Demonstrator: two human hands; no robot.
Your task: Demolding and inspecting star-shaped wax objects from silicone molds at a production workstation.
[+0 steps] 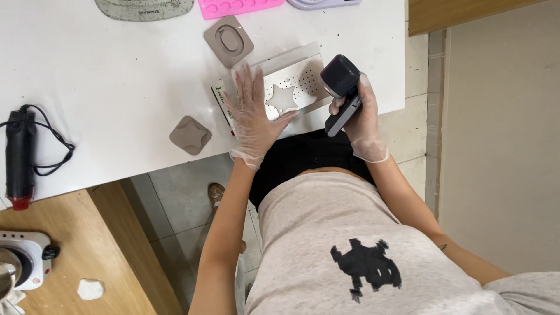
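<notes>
Gloved right hand (363,119) around black device (341,93)

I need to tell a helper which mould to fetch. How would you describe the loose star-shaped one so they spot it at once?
Start at the white table and find its near edge, left of the gloved left hand. The star-shaped mould lies there alone, a small taupe square block with a rounded star recess. The other taupe mould, farther back, has an oval recess instead.

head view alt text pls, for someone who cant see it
A person's gloved left hand lies flat on a perforated metal plate beside a pale star-shaped piece on a white table, while the gloved right hand grips a black handheld device above it. Grey moulds lie nearby.
</notes>
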